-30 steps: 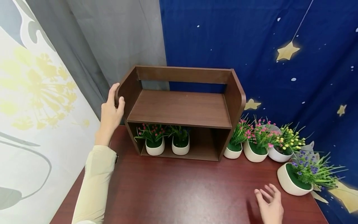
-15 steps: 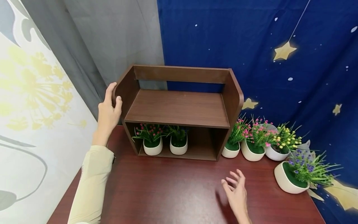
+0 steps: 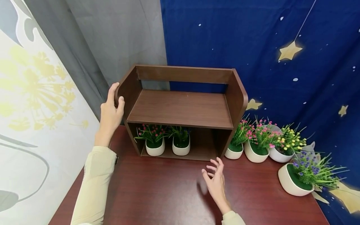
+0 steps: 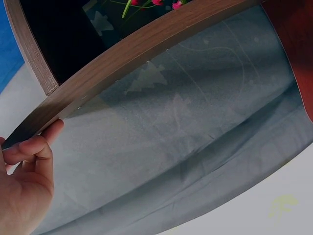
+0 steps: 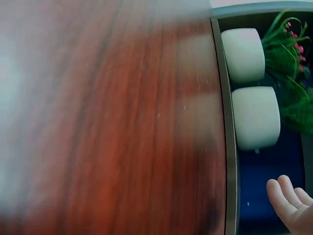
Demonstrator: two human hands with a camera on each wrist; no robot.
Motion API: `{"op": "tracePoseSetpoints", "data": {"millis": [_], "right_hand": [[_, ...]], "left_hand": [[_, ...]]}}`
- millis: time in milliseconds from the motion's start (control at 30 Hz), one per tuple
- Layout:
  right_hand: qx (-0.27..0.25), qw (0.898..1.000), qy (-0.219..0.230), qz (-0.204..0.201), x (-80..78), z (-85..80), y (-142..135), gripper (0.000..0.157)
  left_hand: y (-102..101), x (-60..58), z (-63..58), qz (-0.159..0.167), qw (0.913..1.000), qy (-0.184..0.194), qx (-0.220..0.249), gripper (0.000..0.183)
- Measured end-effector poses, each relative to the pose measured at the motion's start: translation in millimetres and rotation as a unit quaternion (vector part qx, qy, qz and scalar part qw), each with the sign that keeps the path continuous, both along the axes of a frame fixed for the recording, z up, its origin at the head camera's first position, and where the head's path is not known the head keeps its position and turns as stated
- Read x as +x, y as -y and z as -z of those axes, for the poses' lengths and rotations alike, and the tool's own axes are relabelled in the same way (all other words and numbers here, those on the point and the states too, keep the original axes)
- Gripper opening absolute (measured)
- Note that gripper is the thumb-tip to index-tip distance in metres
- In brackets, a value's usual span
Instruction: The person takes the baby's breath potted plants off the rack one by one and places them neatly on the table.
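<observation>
My left hand (image 3: 109, 114) grips the left side panel of a dark brown wooden shelf (image 3: 180, 107). In the left wrist view, the thumb and fingers (image 4: 34, 147) pinch the panel's edge. On the lower level stand two white pots, one with pink-flowered grass (image 3: 155, 149) and one with dark purple flowers (image 3: 181, 150). My right hand (image 3: 216, 184) hovers over the table before the shelf's lower right corner, fingers spread and slightly bent, holding nothing. The right wrist view has those fingers (image 5: 279, 196) apart from both pots.
Right of the shelf stand several potted plants: a pink-flowered one (image 3: 256, 153), a yellow-flowered one (image 3: 281, 154) and, nearer, a purple-flowered one (image 3: 293, 184). The reddish-brown table (image 3: 157, 190) lies under all. A star-patterned blue curtain (image 3: 213, 37) hangs behind.
My right hand has moved left across the table from beside the purple-flowered pot, and a little farther toward the shelf. My left hand stays on the side panel.
</observation>
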State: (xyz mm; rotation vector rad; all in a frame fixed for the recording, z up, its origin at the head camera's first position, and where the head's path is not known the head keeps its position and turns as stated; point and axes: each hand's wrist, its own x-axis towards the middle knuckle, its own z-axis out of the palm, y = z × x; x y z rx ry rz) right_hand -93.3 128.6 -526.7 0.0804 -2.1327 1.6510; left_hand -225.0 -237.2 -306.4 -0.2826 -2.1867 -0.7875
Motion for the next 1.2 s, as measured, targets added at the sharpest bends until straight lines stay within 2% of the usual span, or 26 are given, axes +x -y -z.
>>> {"op": "tracePoseSetpoints", "data": {"millis": [300,733,1000,1200], "right_hand": [[0.024,1.000,0.009,-0.005,-22.9,-2.8,27,0.071],[0.097,0.995,0.003,-0.002,-62.0,3.4,62,0.067],[0.154,0.988,0.006,0.019,-76.3,6.3,78,0.067],[0.151,0.988,0.006,0.014,-85.6,12.7,84,0.070]], "left_hand": [[1,0.6,0.0,0.001,1.0000,-0.005,0.001,0.046],[2,-0.8,-0.2,0.001,0.9999,-0.010,0.000,0.047],[-1,-1.2,-0.4,0.004,1.0000,-0.005,0.002,0.047],[0,-3.3,2.1,0.000,1.0000,-0.006,0.003,0.047]]}}
